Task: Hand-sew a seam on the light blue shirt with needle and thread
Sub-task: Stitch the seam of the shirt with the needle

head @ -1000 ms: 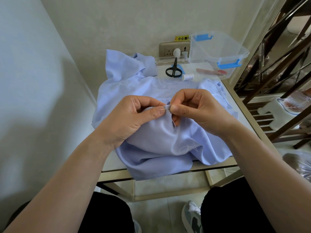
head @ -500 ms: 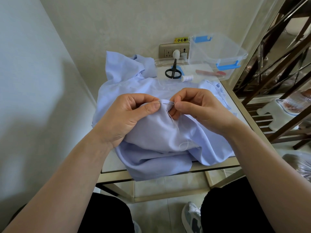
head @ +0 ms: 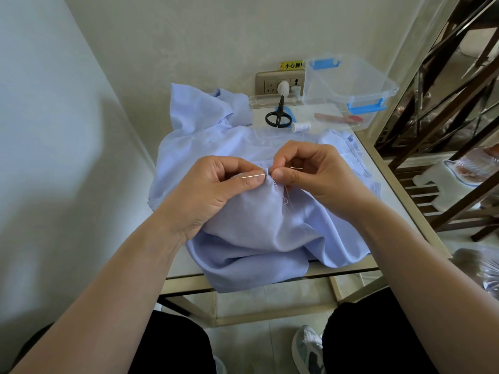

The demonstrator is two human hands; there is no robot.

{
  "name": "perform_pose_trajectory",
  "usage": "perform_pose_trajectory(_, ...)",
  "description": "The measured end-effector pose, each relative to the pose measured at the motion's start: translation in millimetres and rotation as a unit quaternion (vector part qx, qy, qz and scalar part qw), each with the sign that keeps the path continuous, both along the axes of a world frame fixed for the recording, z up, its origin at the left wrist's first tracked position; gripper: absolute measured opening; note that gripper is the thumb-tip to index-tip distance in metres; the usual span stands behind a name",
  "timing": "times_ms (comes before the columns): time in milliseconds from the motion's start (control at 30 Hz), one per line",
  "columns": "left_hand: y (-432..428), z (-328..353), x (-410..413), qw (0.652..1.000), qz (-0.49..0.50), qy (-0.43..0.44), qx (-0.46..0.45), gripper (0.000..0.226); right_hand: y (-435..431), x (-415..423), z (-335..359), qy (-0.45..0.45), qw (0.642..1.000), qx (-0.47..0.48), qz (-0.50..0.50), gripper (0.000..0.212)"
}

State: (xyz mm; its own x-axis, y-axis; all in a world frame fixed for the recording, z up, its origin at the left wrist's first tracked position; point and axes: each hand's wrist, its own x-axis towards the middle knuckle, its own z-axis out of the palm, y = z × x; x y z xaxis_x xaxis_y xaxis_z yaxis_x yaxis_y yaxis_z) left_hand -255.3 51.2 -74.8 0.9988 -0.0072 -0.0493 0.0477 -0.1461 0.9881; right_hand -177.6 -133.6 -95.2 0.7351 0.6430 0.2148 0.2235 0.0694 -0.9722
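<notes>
The needle (head: 251, 175)'s rear end disappears where the shirt (head: 259, 220) fold meets the right hand (head: 318, 174)'s pinching fingers (head: 283, 177). The thread (head: 285, 197) is too thin to follow. The left hand (head: 213, 190)'s fingertips are tucked behind the fold it grips. The shirt covers most of the tabletop (head: 391, 190). The box (head: 351, 85) cuts off the yellow label (head: 291, 65); a shoe (head: 307, 349) runs off the bottom edge.

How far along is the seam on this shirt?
Done: stitching started, thread trails from the fold. In hand: left hand grips the light blue shirt; needle pokes through over its thumb, right hand pinching the fold behind. Left: pull through, more stitches, knot, snip with scissors.
</notes>
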Motion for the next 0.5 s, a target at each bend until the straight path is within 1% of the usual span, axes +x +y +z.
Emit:
perform_pose_trajectory(67, 1, -1, 2, 1.0, 0.026, -0.003, 0.011, 0.009, 0, 1, -1, -0.061, 0.997, -0.028, -0.04, 0.013)
perform_pose_trajectory(133, 0, -2, 2, 0.998, 0.049, -0.011, 0.028, 0.01, 1, -2, 1, -0.117, 0.99, -0.032, -0.067, 0.015)
perform_pose_trajectory(200, -3, -2, 1, 0.997, 0.058, -0.017, 0.042, 0.011, 4, -7, 3, -0.166, 0.983, -0.027, -0.078, 0.014)
perform_pose_trajectory(333, -5, -2, 3, 0.996, 0.063, -0.016, 0.064, 0.013, 9, -9, 1, -0.259, 0.958, -0.06, -0.111, 0.012)
perform_pose_trajectory(467, -6, -5, 3, 0.991, 0.081, -0.016, 0.108, 0.02, 15, -12, 1, -0.339, 0.934, -0.054, -0.099, 0.005)
perform_pose_trajectory(500, -7, -6, 3, 0.988, 0.093, -0.017, 0.121, 0.021, 16, -15, 2, -0.34, 0.936, -0.046, -0.082, 0.004)
